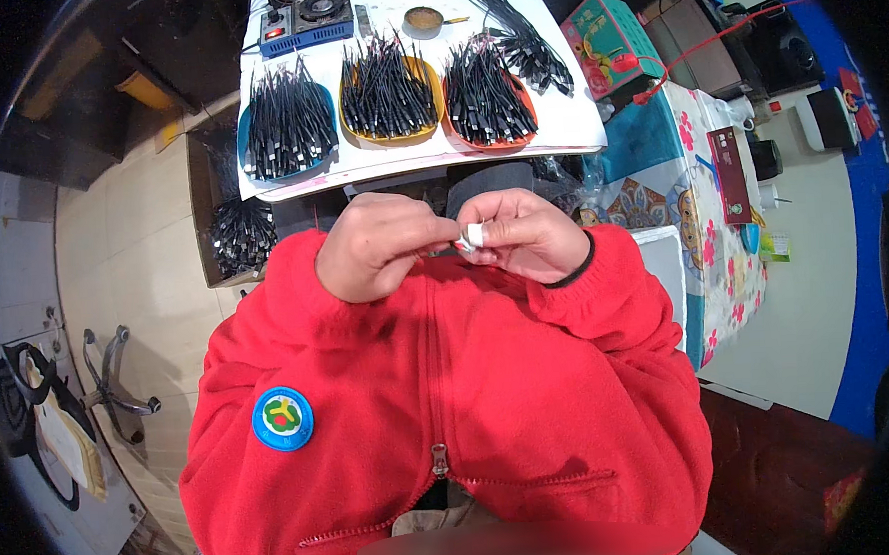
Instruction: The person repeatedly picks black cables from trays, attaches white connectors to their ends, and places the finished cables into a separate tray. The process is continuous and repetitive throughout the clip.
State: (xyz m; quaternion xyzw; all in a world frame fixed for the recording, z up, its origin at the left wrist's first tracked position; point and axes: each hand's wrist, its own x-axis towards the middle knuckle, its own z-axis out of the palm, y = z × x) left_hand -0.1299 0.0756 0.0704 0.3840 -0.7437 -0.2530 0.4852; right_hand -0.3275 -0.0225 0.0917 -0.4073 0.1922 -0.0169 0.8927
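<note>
1. Right hand (527,234), near the centre of the frame, has its thumb and fingers pinched on a small white piece (475,235); its exact shape is too small to tell.
2. Left hand (383,242), just left of centre, is curled, its thumb and forefinger meeting at that piece; whether it grips the piece or only touches it, I cannot tell.
3. Such a two-sided fingertip hold probably steadies something so tiny and keeps it close to the eyes, above the red fleece jacket (370,380).
4. Beyond the hands, at top centre, stands a white-topped desk (390,166), with reddish marks along its front edge.
5. Along its near side sit a blue plastic tray (333,114), a yellow plastic tray (439,89) and an orange plastic tray (527,125), each heaped with thin black cables (289,121), likely to keep the bundles apart and within reach.
6. Behind them are a blue-and-black device with a round top (310,25) and a small round pan (422,21).
7. Around the desk: a brown cardboard box (198,164) of cables at left, pale floor tiles (146,261), a metal chair base (117,386), and a flowered tablecloth (738,304) at right.
</note>
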